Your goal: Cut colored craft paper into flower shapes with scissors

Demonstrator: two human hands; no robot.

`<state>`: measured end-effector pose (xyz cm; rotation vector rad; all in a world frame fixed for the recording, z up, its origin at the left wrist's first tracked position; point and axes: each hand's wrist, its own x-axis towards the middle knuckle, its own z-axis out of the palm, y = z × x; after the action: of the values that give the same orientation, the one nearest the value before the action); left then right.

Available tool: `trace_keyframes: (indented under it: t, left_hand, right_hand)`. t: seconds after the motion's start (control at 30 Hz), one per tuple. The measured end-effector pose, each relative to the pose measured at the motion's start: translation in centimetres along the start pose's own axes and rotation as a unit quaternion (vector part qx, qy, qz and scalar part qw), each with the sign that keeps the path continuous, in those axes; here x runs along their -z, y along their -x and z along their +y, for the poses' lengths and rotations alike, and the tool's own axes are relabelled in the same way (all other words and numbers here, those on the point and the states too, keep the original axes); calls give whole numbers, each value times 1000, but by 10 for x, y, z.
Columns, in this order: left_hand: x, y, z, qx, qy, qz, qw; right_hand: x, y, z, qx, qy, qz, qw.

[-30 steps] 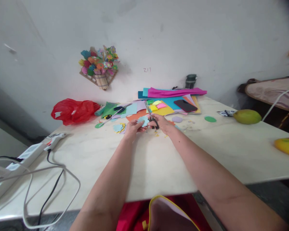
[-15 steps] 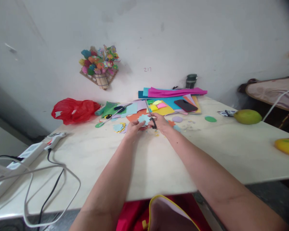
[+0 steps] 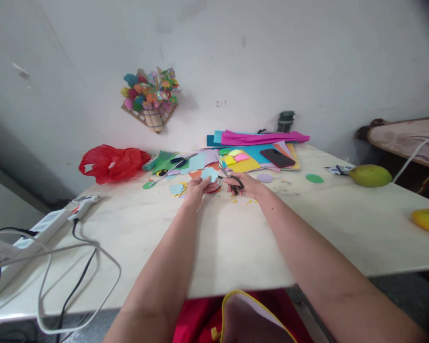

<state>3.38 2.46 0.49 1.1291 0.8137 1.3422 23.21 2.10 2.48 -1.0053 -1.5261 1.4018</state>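
My left hand (image 3: 196, 188) pinches a light blue paper flower (image 3: 209, 174) with a scalloped edge. Black-handled scissors (image 3: 237, 184) are in my right hand (image 3: 248, 183), their blades parted and pointing away from me, just right of the flower and apart from it. Left of my left hand lies a small stack of blue and yellow paper flowers (image 3: 178, 189). Orange paper (image 3: 197, 172) shows behind the hands. Small yellow scraps (image 3: 249, 201) are scattered on the table below my right hand.
Coloured paper sheets (image 3: 248, 165) and a phone (image 3: 277, 158) lie at the back. Another pair of scissors (image 3: 178, 162) and a red plastic bag (image 3: 110, 164) are on the left. A green mango (image 3: 370, 175) sits on the right. A power strip (image 3: 45, 228) with cables lies at the left edge.
The scissors have moved right, away from the paper flower, and their blades have opened. My left hand has drawn the flower slightly left.
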Motion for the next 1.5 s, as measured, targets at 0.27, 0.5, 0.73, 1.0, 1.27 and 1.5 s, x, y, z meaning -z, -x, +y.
trace_keyframes:
  t: [0.27, 0.5, 0.73, 1.0, 1.27, 1.5]
  left_hand:
    - [-3, 3, 3, -8, 42, 8, 999]
    - [-6, 5, 6, 0, 77, 30, 997]
    - [-6, 4, 5, 0, 92, 28, 995]
    - [-5, 3, 4, -3, 82, 17, 996]
    - [-5, 4, 5, -5, 72, 19, 997]
    - [-5, 2, 4, -2, 79, 30, 996]
  right_hand:
    - [5, 3, -2, -15, 72, -81, 994]
    - [-3, 6, -8, -37, 96, -85, 991]
    - [-4, 7, -8, -19, 113, -86, 990]
    - [-5, 6, -7, -26, 105, -86, 990]
    - [-6, 8, -10, -34, 102, -86, 990]
    - [-6, 9, -10, -29, 107, -88, 990]
